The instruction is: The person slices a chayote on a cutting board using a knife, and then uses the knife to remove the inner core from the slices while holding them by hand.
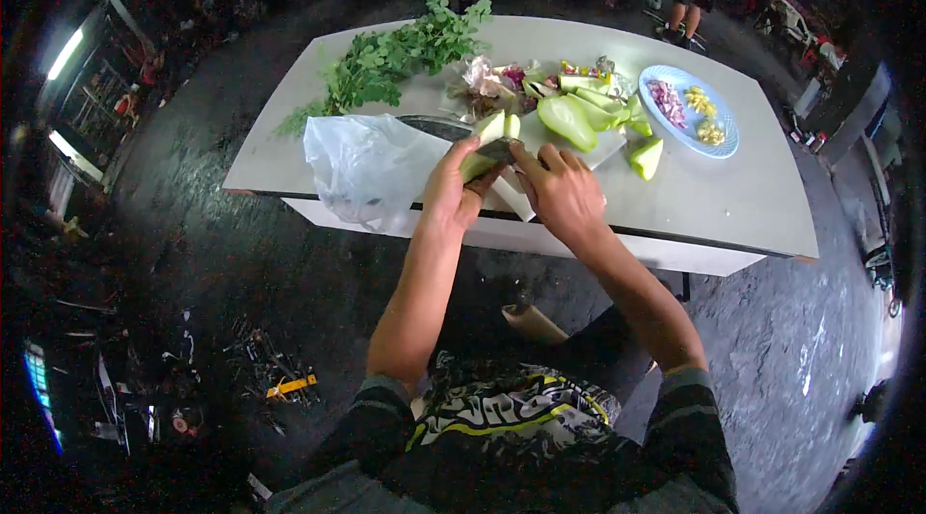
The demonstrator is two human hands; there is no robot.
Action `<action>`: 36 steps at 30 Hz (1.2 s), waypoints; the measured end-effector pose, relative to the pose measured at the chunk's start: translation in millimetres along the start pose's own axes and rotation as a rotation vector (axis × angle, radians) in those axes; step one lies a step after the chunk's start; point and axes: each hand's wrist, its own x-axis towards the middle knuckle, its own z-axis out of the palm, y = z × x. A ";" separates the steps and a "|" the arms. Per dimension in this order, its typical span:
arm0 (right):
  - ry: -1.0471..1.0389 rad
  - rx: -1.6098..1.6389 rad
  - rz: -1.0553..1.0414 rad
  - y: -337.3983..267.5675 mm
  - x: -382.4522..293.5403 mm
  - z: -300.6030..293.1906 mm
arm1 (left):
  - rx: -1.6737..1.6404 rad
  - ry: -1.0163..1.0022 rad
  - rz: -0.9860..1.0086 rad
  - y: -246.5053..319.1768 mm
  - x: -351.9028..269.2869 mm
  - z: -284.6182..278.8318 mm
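My left hand [452, 185] grips a wedge of pale green vegetable [475, 165] above the table's near edge. In my right hand [563, 185] is a knife with a dark blade [499, 150], held against that wedge; its handle is hidden by my fingers. Just beyond my hands, a larger pale green half [568, 122] and several cut wedges [597, 109] lie heaped around a white board [608, 151]. One wedge [646, 158] rests apart, to the right. A clear plastic bag [369, 163] droops over the table edge beside my left hand.
The white table [723, 203] also bears leafy green stems [405, 58], papery peelings [485, 76] and a small yellow-red packet [582, 70]. On a blue plate [651, 105] sit chopped purple onion [667, 103] and yellowish pieces [700, 102]. A person's legs [685, 18] show beyond the table.
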 end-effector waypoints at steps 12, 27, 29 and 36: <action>-0.199 1.339 0.857 38.9 69.4 27.6 | -0.093 0.116 0.112 10.4 27.4 -3.4; 0.162 1.109 0.704 39.7 -70.9 -22.5 | 0.285 -0.130 0.286 -21.6 -6.4 22.0; 0.317 1.154 0.749 48.7 -78.1 -28.8 | 0.378 -0.116 0.288 -24.0 0.5 26.3; 0.588 1.220 0.824 74.9 -112.1 -43.4 | 0.709 -0.125 0.394 -38.4 38.6 60.6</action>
